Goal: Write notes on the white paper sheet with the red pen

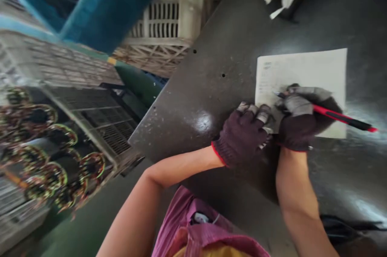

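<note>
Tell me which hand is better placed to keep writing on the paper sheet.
Right, likely. The right hand already grips the red-and-black pen, tip on the paper sheet. The left hand holds no pen; it rests at the sheet's lower-left corner on the metal table.

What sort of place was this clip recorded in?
Probably a motor workshop or factory floor: copper-wound stator coils racked at left, a slatted plastic crate behind, and gloved hands writing on a sheet on a scuffed metal bench.

- We look from a single head-worn camera, forward and steeply down.
- We sit close above the dark metal table (211, 87), tilted in frame.
- At the left, crates (163, 15) lie farther off and blurred.
</note>
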Demonstrator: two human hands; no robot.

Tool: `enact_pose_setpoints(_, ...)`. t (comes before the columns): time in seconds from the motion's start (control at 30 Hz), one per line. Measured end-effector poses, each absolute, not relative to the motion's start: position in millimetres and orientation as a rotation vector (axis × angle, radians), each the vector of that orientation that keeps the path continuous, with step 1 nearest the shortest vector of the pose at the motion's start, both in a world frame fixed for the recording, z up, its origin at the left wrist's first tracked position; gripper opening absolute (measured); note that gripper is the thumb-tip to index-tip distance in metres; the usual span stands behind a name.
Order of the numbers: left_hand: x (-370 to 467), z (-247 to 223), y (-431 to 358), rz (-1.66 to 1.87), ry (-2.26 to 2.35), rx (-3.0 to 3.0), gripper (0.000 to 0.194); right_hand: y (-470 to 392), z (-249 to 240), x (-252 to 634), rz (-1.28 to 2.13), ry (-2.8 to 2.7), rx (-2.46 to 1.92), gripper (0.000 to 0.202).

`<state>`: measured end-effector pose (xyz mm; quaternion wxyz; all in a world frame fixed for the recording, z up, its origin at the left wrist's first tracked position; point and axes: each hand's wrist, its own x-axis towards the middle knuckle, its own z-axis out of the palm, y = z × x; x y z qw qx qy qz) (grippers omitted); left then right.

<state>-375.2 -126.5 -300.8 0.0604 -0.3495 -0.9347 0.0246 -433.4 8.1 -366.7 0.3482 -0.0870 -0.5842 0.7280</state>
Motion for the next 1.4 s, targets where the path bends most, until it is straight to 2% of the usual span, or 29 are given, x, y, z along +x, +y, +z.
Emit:
enact_pose_setpoints(0.07,-377.8,-304.2,-130.6,0.078,-2.816,-1.094,0.035,11.5,-370.7,-435.0,1.833,-1.452,-0.204,0.006)
enact_pose_setpoints(0.5,-377.5,-307.1,-131.6,0.035,-2.763,-1.067,0.034,7.2,-375.9,-432.8,1.775,-1.726,-0.198,0.008)
enact_pose_setpoints(1.4,-378.5,-306.3,-130.9,0.018,-2.757,-1.076,0.034,7.5,-370.7,-432.3,1.775,-1.693,-0.243,0.007)
